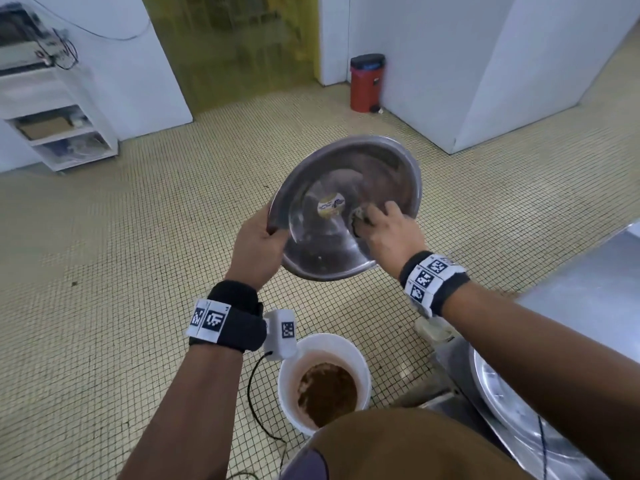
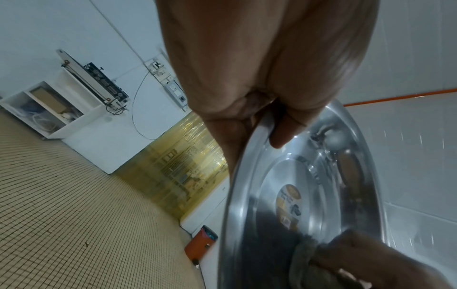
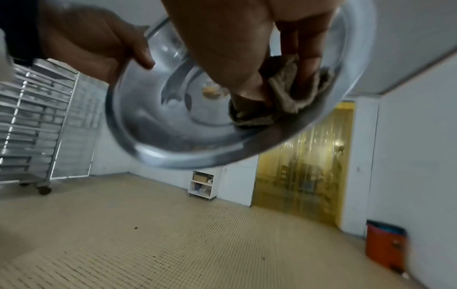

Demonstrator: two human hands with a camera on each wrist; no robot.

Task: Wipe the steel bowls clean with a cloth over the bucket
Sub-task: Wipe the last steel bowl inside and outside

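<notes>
A wide steel bowl (image 1: 346, 188) with a round label in its bottom is held tilted toward me above the floor. My left hand (image 1: 263, 240) grips its left rim, thumb inside the bowl (image 2: 309, 195). My right hand (image 1: 388, 230) presses a bunched grey-brown cloth (image 1: 360, 216) against the lower right inside wall; in the right wrist view the cloth (image 3: 284, 93) is pinched between fingers and thumb against the bowl (image 3: 153, 121). A white bucket (image 1: 360, 362) holding brown residue stands on the floor below, nearer to me than the bowl.
A steel table (image 1: 588, 289) with another steel bowl (image 1: 502, 393) is at my right. A red pedal bin (image 1: 366, 83) stands by the far wall, a white shelf unit (image 1: 52, 126) at left, a wheeled tray rack (image 3: 29, 127) beyond. Yellow strip curtain (image 1: 239, 46) ahead.
</notes>
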